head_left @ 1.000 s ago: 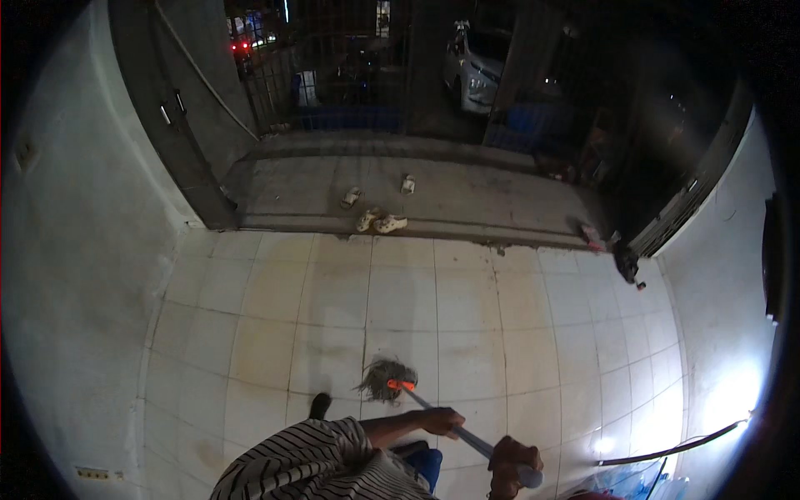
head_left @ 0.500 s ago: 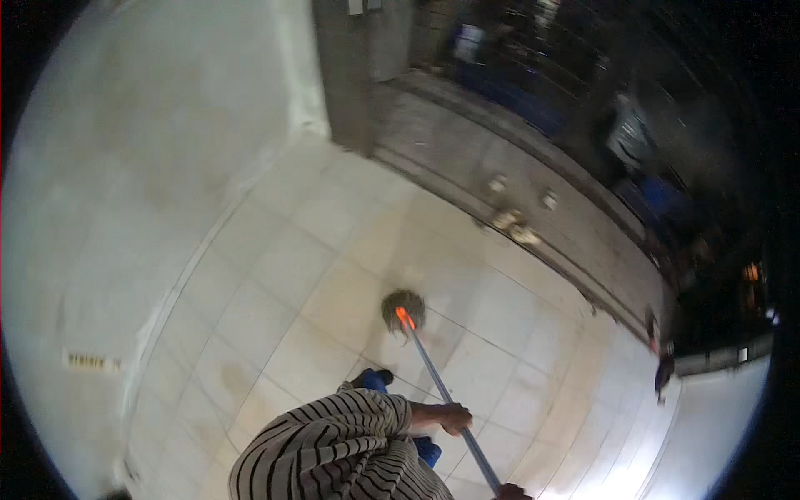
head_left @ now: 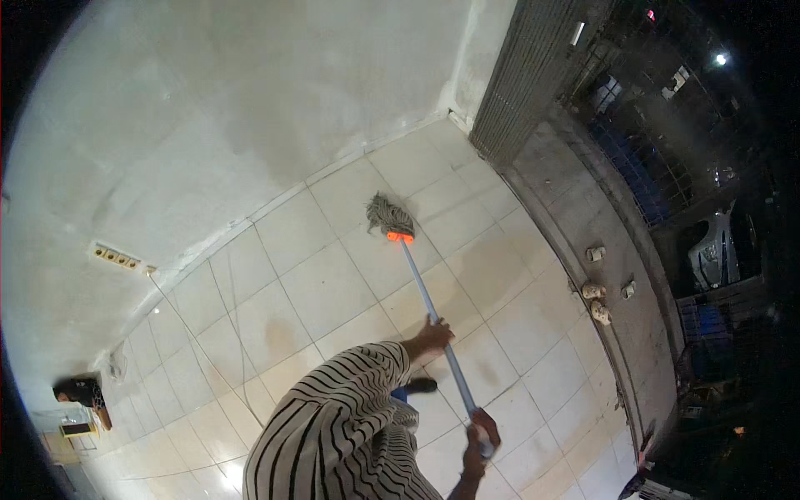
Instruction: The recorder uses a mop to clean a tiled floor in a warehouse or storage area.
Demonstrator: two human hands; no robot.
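A mop with a grey string head (head_left: 388, 215) and an orange socket (head_left: 400, 237) rests on the pale floor tiles ahead of me. Its long grey handle (head_left: 421, 283) slants back toward my body. My left hand (head_left: 433, 337) is closed around the middle of that handle, at the end of a striped sleeve. Lower down, my right hand (head_left: 483, 433) wraps the handle near its top end. One dark shoe (head_left: 422, 385) shows below my left hand; my other foot is hidden.
A stained wall (head_left: 250, 108) with a socket strip (head_left: 117, 256) runs along the left, and a cable (head_left: 196, 337) trails over the tiles. Past the doorsill at right lie several sandals (head_left: 597, 302). A folded shutter gate (head_left: 533, 75) stands at the far corner. Another person (head_left: 79, 392) is at far left.
My view has swung left. The mop head has gone farther from me, toward the wall, with both hands still on the handle. More of my right hand is now visible.
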